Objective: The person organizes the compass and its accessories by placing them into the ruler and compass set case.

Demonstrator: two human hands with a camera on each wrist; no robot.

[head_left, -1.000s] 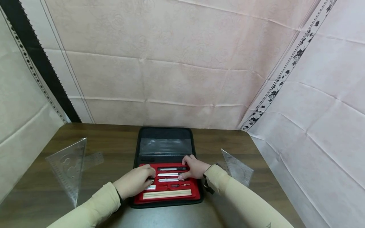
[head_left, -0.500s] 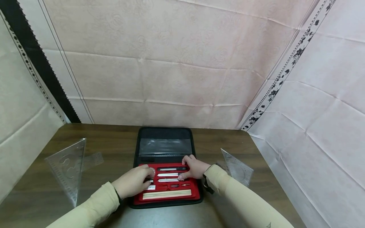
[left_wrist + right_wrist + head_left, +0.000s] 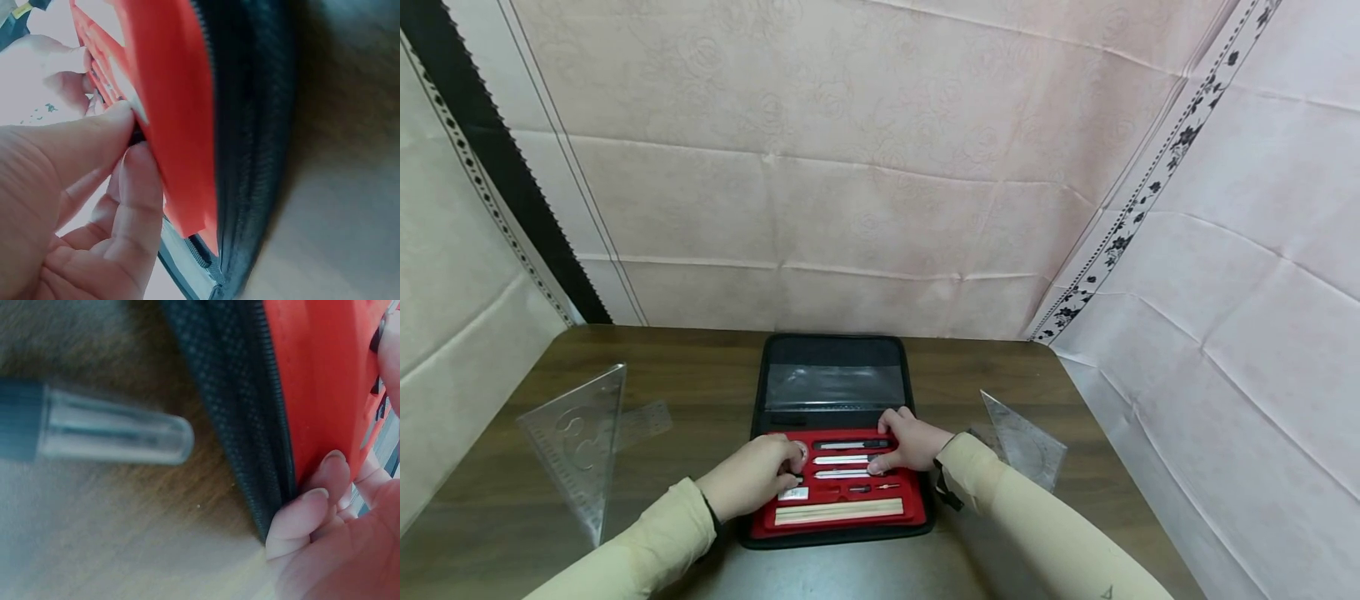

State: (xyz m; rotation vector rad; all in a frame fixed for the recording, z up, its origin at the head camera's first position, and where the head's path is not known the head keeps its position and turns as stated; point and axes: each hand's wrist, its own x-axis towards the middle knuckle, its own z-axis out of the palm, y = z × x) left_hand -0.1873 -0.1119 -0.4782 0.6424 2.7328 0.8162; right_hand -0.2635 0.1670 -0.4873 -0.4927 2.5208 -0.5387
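A black zip case [image 3: 835,350] lies unfolded on the table, with a red moulded tray [image 3: 842,433] of drawing tools in its near half. My left hand [image 3: 751,477] is over the tray's left end. In the left wrist view its thumb and finger pinch a small black piece [image 3: 138,134] at the tray; the kind is hidden. My right hand [image 3: 917,442] holds the tray's right end, fingertips [image 3: 337,469] curled against its side. Between the hands lie slim white and dark tools [image 3: 842,459], pale wooden sticks [image 3: 838,511] and a small white labelled piece [image 3: 794,493].
A clear set square [image 3: 580,450] and a clear strip [image 3: 643,422] are at the left of the wooden table [image 3: 700,367]. Another clear set square [image 3: 1026,442] is at the right. Cloth walls [image 3: 820,208] enclose the table. A clear tube with a dark end [image 3: 119,428] shows in the right wrist view.
My left hand has shifted slightly, uncovering more of a round piece at the tray's left. The right hand and the case stay where they were.
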